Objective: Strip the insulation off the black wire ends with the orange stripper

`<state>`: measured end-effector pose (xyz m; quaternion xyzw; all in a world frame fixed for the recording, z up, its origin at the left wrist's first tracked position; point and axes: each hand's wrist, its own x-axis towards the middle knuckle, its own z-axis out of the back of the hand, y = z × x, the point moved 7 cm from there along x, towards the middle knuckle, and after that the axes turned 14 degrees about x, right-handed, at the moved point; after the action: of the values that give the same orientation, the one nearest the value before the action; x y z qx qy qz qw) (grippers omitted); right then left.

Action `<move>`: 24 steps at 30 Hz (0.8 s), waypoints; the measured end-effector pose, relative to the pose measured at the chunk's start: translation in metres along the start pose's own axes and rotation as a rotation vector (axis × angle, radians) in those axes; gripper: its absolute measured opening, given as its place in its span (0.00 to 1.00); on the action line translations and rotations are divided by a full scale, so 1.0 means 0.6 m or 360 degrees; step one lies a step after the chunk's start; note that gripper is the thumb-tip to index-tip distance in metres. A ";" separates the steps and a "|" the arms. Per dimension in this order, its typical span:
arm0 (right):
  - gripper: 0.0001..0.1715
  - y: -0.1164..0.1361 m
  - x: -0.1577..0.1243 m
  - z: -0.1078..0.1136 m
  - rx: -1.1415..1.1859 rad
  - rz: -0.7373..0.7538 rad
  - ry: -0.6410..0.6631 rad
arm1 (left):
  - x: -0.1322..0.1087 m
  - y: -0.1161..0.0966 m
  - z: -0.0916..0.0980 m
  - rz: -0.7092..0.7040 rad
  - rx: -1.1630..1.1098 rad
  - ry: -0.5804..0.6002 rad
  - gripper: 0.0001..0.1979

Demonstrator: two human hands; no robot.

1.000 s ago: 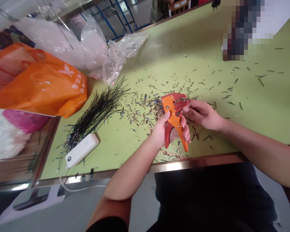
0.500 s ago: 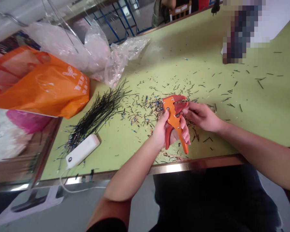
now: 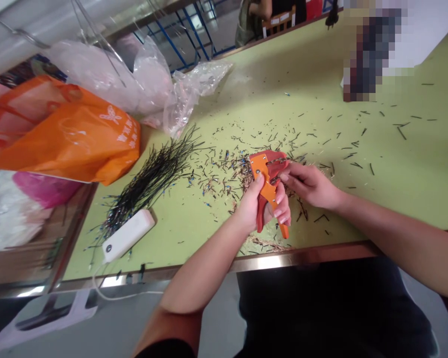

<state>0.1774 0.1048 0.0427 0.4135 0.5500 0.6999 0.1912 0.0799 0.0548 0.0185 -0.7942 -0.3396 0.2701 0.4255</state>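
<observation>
My left hand (image 3: 253,201) is wrapped around the handles of an orange and red wire stripper (image 3: 260,161), held above the table with its jaws toward the right. My right hand (image 3: 313,185) is closed in a pinch just beside those jaws. Whatever lies between its thumb and fingers is too small and hidden to make out. Beneath the tool and around it are scattered short black wire offcuts (image 3: 224,186), some with blue ends, and fine copper-coloured strands (image 3: 265,244). To the left lies a loose bundle of long black wires (image 3: 153,174), several with blue tips.
On the green table (image 3: 403,174) a white power bank (image 3: 129,234) with a white cable lies near the front left edge. An orange bag (image 3: 93,134) and clear plastic bags (image 3: 153,79) crowd the left side. A person (image 3: 252,17) is beyond the far edge.
The stripper's handles look squeezed a little closer together in my left hand, and its jaws appear closer too. My right hand stays beside them, having shifted only slightly.
</observation>
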 end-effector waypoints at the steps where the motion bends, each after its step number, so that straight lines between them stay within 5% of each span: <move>1: 0.17 0.000 0.000 -0.001 -0.0002 0.0004 -0.0002 | 0.001 0.001 0.001 -0.0003 -0.0003 0.0000 0.33; 24: 0.19 -0.012 -0.001 0.003 -0.0093 -0.0101 -0.0129 | 0.005 0.005 0.014 -0.0011 -0.0030 -0.0159 0.38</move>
<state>0.1778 0.1075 0.0356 0.4183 0.5338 0.6920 0.2474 0.0766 0.0601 0.0116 -0.7825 -0.3658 0.3047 0.4013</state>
